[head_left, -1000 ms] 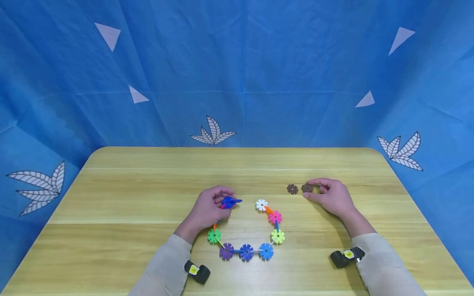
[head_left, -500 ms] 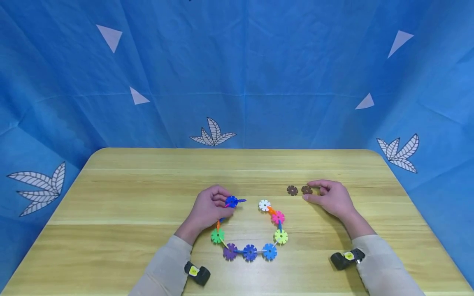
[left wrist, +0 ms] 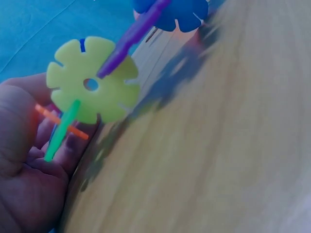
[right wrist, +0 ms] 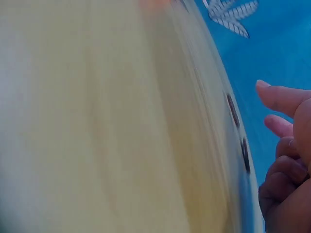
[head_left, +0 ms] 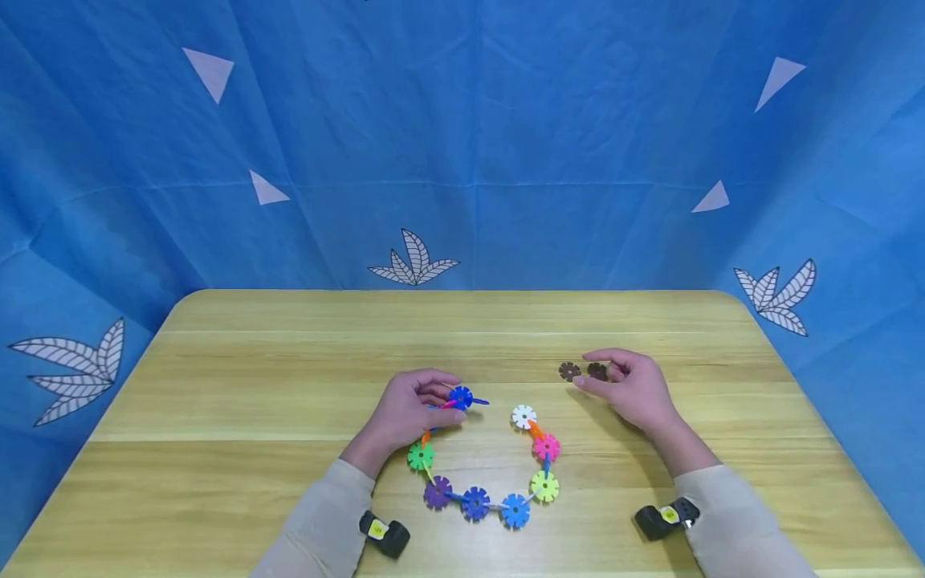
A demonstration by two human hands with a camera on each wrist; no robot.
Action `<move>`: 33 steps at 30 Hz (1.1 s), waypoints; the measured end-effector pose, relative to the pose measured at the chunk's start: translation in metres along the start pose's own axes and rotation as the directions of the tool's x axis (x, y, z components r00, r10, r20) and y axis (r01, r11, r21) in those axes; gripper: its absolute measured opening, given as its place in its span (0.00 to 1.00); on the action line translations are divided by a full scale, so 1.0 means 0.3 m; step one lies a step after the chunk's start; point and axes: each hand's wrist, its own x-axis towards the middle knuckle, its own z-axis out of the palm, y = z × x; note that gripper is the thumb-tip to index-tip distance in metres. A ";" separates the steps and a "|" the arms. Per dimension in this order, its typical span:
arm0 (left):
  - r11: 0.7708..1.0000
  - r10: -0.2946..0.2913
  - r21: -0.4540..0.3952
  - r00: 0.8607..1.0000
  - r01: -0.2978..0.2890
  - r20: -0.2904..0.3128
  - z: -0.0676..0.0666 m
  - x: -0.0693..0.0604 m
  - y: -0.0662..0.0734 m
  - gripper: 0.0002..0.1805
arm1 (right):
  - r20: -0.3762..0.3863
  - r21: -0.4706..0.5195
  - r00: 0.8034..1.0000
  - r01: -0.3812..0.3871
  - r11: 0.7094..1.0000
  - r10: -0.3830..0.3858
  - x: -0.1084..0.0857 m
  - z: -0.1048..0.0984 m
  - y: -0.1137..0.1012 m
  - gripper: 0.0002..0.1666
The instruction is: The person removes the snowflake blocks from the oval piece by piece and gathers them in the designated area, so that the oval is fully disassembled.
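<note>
A chain of slotted plastic snowflake discs curves in an open loop on the table. My left hand (head_left: 408, 413) pinches its left end near a blue disc (head_left: 455, 394), a second blue piece jutting right from it. In the left wrist view a pale yellow disc (left wrist: 68, 68) sits beside the palm, a purple disc (left wrist: 126, 41) slotted into it. The chain's other end is a white disc (head_left: 519, 412), joined through orange to a pink disc (head_left: 541, 443). My right hand (head_left: 636, 389) hovers by two loose brown discs (head_left: 564, 368), thumb and forefinger apart, holding nothing.
The wooden table (head_left: 253, 482) ends at a blue cloth backdrop (head_left: 462, 144) with printed leaves. Green (head_left: 415, 451), purple (head_left: 433, 487), blue and yellow-green (head_left: 539, 482) discs form the near side of the loop. Each wrist carries a black strap-on camera (head_left: 390, 538).
My right hand has drawn back from the right brown disc and shifted left. My left hand has eased the chain's end slightly right; the chain's right side has slid toward me.
</note>
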 end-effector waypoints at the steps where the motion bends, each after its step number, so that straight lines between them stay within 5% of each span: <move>1: 1.000 0.002 0.001 1.000 -0.002 0.000 0.000 0.000 0.000 0.23 | 0.003 0.010 1.000 0.012 1.000 -0.012 -0.003 0.008 -0.013 0.26; 20: 0.999 -0.012 0.037 1.000 0.012 0.002 0.005 0.007 0.000 0.21 | 0.134 0.118 0.965 0.210 0.971 -0.225 -0.042 0.188 -0.208 0.20; 33: 0.999 -0.001 0.049 1.000 0.001 -0.001 0.005 0.009 -0.004 0.20 | 0.185 0.151 0.935 0.278 0.949 -0.304 -0.035 0.286 -0.249 0.17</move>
